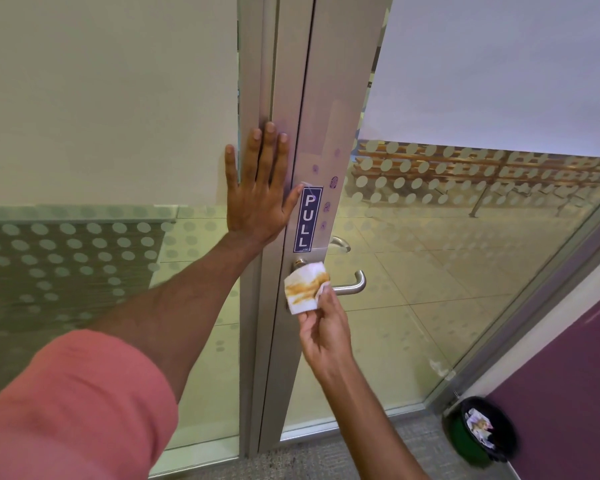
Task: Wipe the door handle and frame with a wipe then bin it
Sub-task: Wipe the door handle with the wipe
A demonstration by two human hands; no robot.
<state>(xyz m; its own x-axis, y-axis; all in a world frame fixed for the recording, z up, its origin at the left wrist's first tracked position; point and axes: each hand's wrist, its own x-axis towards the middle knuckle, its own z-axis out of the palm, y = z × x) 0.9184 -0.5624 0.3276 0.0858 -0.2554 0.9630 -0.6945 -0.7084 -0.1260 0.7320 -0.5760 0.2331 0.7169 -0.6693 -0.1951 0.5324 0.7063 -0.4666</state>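
A metal lever door handle (352, 285) sticks out from the grey metal door frame (329, 98) of a glass door. My right hand (323, 332) pinches a white wipe (305, 288) stained with brown streaks, held just in front of the inner end of the handle. My left hand (260, 188) lies flat with fingers spread on the frame, left of a blue PULL sticker (307, 218). A dark round bin (482, 433) lined with a black bag stands on the floor at the lower right and holds crumpled used wipes.
Frosted-dot glass panels (465, 188) flank the frame on both sides. A purple wall (575, 375) rises at the right behind the bin. Grey carpet (326, 459) covers the floor at the foot of the door.
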